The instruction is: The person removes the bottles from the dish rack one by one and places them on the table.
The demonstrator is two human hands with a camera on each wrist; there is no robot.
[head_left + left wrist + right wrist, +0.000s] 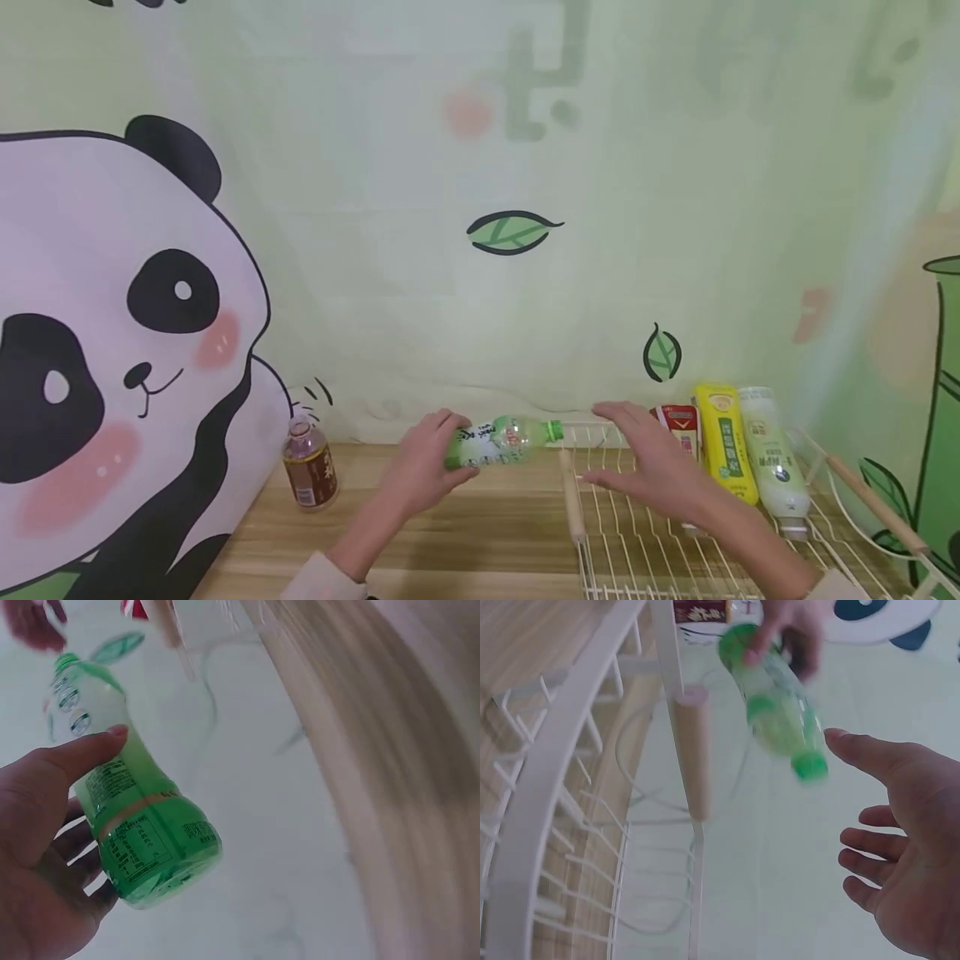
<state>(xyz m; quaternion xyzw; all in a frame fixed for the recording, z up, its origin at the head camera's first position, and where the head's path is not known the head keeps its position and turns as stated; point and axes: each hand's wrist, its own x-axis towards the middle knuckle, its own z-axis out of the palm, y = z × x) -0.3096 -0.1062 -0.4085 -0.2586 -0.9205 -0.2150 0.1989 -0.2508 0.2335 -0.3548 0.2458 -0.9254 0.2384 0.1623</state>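
My left hand (429, 460) grips a green-capped plastic bottle (501, 442) around its base end, thumb on one side and fingers on the other. The bottle lies nearly sideways above the table, its cap pointing right toward the wire basket. In the left wrist view the bottle (142, 817) shows a clear upper part and a green printed label. My right hand (660, 467) hovers over the basket, fingers spread and holding nothing. In the right wrist view, the green cap (810, 765) is close to the right thumb (855, 750).
A white wire basket (637, 533) with wooden handles stands at the right on the wooden table (450, 533). Inside it lean a red package (681, 425), a yellow package (726, 442) and a white bottle (772, 458). A brown-labelled bottle (311, 471) stands at the left by the panda-printed backdrop.
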